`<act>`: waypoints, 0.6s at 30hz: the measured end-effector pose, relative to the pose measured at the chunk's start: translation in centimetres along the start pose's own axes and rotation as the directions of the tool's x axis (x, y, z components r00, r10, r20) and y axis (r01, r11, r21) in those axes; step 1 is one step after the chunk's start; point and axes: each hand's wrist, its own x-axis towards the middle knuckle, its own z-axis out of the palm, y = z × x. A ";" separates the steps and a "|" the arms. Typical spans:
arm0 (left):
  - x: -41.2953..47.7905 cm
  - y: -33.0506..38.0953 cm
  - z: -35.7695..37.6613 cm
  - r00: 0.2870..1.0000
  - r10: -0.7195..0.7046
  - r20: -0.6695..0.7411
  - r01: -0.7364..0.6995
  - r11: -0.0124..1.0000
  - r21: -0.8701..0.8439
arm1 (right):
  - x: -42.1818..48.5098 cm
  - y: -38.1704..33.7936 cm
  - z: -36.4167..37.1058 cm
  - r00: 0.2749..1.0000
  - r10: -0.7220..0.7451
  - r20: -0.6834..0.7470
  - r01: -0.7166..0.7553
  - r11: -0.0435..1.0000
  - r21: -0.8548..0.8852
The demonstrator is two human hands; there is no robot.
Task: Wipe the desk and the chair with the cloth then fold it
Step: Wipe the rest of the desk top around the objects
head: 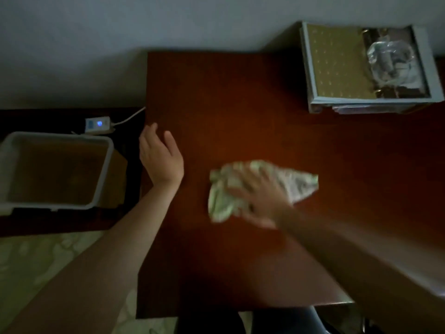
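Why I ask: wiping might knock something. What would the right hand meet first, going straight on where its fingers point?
The right hand, on the cloth, points forward-left over bare desk; the first thing in line seems the left hand at its edge. Blur makes this uncertain.

Left hand (pixel 160 155), right hand (pixel 260 196), forearms: all bare.

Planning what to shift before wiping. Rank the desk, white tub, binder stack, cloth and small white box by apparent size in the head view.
1. Desk
2. Binder stack and white tub: about alike, tub cut by frame edge
3. Cloth, partly under the right hand
4. Small white box
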 end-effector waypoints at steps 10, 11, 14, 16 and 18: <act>-2.4 -6.8 -6.3 0.636 -0.523 0.567 0.729 0.648 -0.221 | 18.0 0.7 -5.3 0.919 0.394 -0.007 -0.392 0.915 0.092; -2.3 -6.9 -6.5 0.622 -0.520 0.585 0.744 0.625 -0.235 | 16.1 -1.7 -4.1 0.947 0.320 -0.004 -0.320 0.946 0.051; -2.0 -6.6 -6.9 0.597 -0.519 0.611 0.754 0.623 -0.207 | 7.1 -10.6 0.4 1.000 0.030 0.003 -0.030 1.000 -0.003; -1.9 -6.2 -7.1 0.606 -0.524 0.599 0.735 0.657 -0.168 | 0.8 -15.9 3.0 0.984 -0.173 0.039 0.174 0.985 -0.016; -2.5 -5.1 -6.9 0.636 -0.538 0.552 0.703 0.699 -0.129 | -3.6 -18.9 4.8 0.957 -0.271 0.104 0.273 0.962 -0.004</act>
